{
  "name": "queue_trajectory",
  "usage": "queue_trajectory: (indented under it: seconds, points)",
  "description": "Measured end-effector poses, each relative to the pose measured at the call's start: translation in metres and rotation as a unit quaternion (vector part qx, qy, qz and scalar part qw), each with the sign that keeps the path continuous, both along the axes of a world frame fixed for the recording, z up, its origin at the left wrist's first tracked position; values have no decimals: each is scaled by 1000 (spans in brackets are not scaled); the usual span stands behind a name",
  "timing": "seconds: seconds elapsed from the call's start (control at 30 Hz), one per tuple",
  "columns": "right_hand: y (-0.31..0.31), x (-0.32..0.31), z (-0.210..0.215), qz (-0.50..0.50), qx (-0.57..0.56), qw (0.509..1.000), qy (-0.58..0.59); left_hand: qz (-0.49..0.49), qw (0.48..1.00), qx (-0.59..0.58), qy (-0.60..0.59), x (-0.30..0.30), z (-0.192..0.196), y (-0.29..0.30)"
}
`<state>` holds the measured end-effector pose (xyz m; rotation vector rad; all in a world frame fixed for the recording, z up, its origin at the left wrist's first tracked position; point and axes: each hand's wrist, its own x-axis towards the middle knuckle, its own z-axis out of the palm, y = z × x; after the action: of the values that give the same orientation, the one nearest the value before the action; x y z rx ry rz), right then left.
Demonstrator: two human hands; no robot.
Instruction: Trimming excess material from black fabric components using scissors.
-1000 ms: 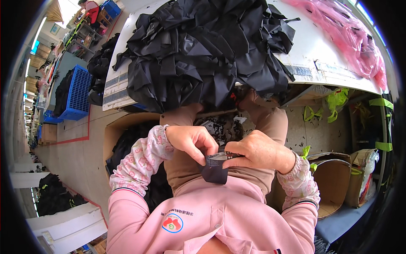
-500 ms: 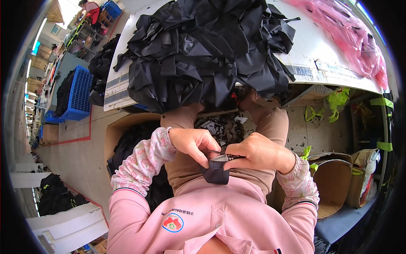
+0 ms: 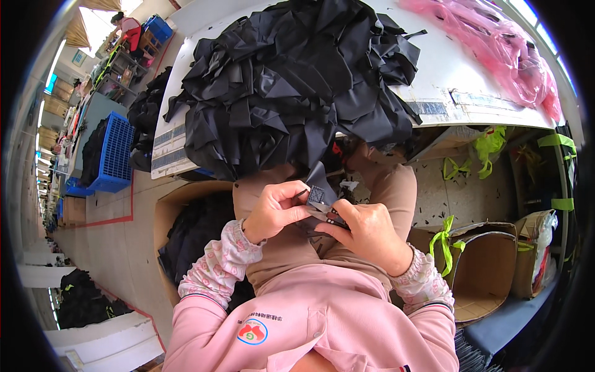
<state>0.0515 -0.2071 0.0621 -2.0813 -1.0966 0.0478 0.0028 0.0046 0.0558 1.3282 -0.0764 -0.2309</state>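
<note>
Above my lap, my left hand (image 3: 277, 212) pinches the edge of a black fabric strip (image 3: 318, 178) between thumb and fingers. A stitched square patch shows on the strip beside those fingertips. Closed around a small tool, my right hand (image 3: 373, 234) is close by on the right. The tool looks like thread snips (image 3: 333, 217), with a dark, light-dotted handle and greyish blades lying against the fabric. My fingers partly hide both the tool and the lower part of the strip. Just beyond, a large heap of black fabric pieces (image 3: 291, 80) hangs over the table edge.
The white table (image 3: 496, 102) carries a pink plastic bag (image 3: 496, 56) at far right. A cardboard box of black fabric (image 3: 198, 229) stands left of my legs. Open cardboard boxes (image 3: 483, 273) stand at right. Farther left are a blue crate (image 3: 113, 152) and another person (image 3: 131, 31).
Both hands have moved the fabric a little up and away from my body. The pouch-like fold has turned, and the strip with its stitched square now points toward the heap.
</note>
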Motion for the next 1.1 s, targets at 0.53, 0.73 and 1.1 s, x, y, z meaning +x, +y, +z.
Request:
queue_trajectory:
  seconds: [0.53, 0.73, 1.1]
  points:
    - [0, 5, 3, 7, 20, 991, 129, -7, 999, 44, -22, -3, -6, 7]
    - [3, 3, 5, 3, 20, 996, 81, -15, 997, 64, -40, -5, -8, 4]
    - [-3, 8, -1, -32, 68, 991, 110, 25, 987, 150, -51, -12, -3, 20]
